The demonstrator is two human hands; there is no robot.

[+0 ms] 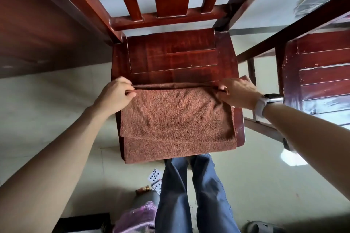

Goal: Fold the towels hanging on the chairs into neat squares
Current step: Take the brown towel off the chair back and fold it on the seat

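Towel [176,117] corners pinched in fingers [130,93] of both hands.

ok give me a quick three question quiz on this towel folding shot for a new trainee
1. True or false: the brown towel lies on the chair seat and its near edge hangs over the front.
2. Multiple choice: where does the left hand grip the towel? A) far left corner B) near front edge C) centre
3. Short answer: what is worn on the wrist of the right hand?

Key
1. True; two layers show, the upper one shorter.
2. A; the right hand pinches the far right corner.
3. A watch with a pale strap.
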